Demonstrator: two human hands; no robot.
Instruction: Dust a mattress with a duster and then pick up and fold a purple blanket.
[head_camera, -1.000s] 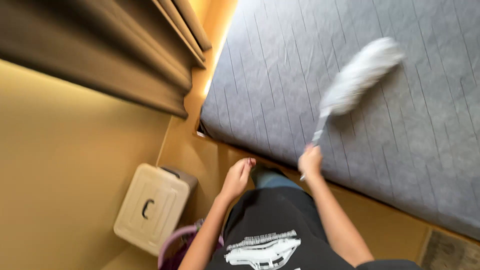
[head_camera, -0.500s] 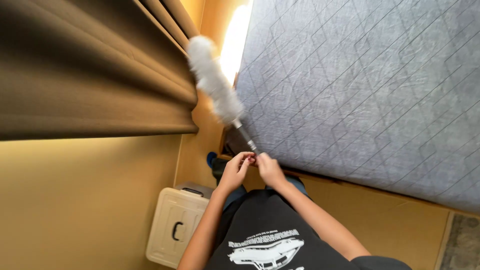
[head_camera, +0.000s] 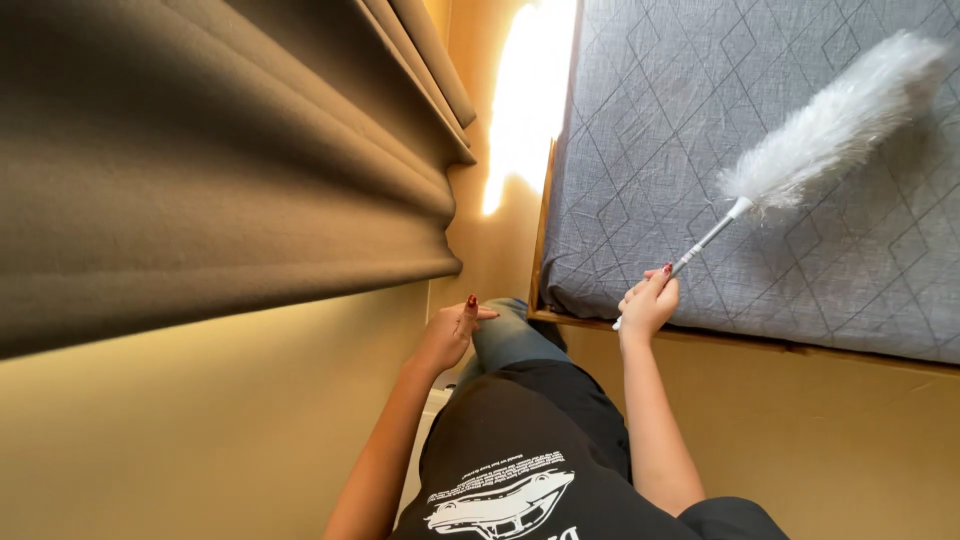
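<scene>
A wide grey mattress with a stitched diamond quilting (head_camera: 760, 170) is filling the upper right of the view, sitting on a wooden bed frame (head_camera: 760, 345) whose near edge is running along below it. Heavy brown-grey pleated curtains (head_camera: 200, 170) are hanging across the left, above a plain tan wall. The person's right hand (head_camera: 648, 300) is clenching the thin white handle of a long fluffy white duster (head_camera: 830, 125), and the plume is lying over the mattress well in from the near edge, toward the right side. As a judgement, the dusting of the mattress top is under way rather than finished: the plume is covering only one patch, and nothing in the quilting is showing which parts are already swept, so the share done cannot be told. The left hand (head_camera: 455, 330) is hanging loose and empty, fingers half curled, just off the near left corner of the bed, above a blue-jeaned knee (head_camera: 510, 335). The far and right edges of the mattress are running out of view, a bright glare of sunlight (head_camera: 525, 100) between curtain and bed is washing out the floor there, and a pale object under the left forearm is too hidden to make out.
</scene>
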